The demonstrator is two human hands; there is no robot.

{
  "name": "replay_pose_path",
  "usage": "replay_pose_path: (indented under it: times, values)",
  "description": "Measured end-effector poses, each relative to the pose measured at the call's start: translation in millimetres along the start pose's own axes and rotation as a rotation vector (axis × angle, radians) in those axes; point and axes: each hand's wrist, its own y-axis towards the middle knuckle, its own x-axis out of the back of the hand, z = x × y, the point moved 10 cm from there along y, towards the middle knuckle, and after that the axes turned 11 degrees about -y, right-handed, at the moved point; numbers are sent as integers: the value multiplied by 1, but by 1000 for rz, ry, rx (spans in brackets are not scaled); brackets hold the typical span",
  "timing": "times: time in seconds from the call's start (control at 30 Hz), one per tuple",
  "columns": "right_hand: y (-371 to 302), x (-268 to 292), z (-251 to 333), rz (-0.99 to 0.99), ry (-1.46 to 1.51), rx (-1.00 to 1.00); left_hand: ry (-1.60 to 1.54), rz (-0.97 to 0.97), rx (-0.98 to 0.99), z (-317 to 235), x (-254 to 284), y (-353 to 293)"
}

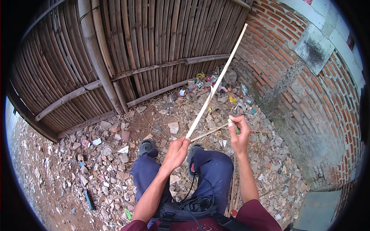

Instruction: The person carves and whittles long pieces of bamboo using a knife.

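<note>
My left hand (177, 153) is closed round the lower end of a long, pale bamboo strip (201, 111). The strip slants up and away to the right, toward the corner of the two walls, and a thin sliver sticks out partway along it. To the right, my right hand (239, 134) is closed on a small green object (236, 131). Fingers cover most of it, so its kind does not show. A thin light-brown stick (210, 132) runs between the two hands; whether it lies on the ground or touches either hand, I cannot tell.
A bamboo-slat fence (154, 34) stands ahead and left, meeting a brick wall (308, 88) on the right. Stones and litter cover the ground (111, 154) around my feet. A grey-green panel (318, 210) lies at lower right, and a dark piece (89, 200) at lower left.
</note>
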Motion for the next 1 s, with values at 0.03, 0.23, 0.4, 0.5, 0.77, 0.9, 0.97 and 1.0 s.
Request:
replay_pose_path:
  times: [0.03, 0.23, 0.4, 0.5, 0.77, 0.9, 0.97, 1.0]
  values:
    - [-3, -13, 4, 62, -61, 20, -17, 12, 2, 1, -1, 1]
    - [-8, -53, 32, 149, -122, 94, -22, 42, 15, 0, -3, 0]
    - [-13, -66, -7, 256, -260, -118, 23, 13, -33, -18, -10, -3]
    - [-10, -83, -32, 336, -376, -124, 57, -3, -62, -26, -10, -7]
    - [26, -99, -42, 349, -476, -86, 97, -73, -150, -30, -18, -2]
    - [15, -129, -24, 454, -502, 57, 67, -120, -139, -27, -10, 1]
    - [7, -136, -6, 436, -530, 142, 52, -142, -116, -20, -8, 2]
    - [8, -140, -4, 448, -516, 130, 57, -173, -145, -21, -4, 2]
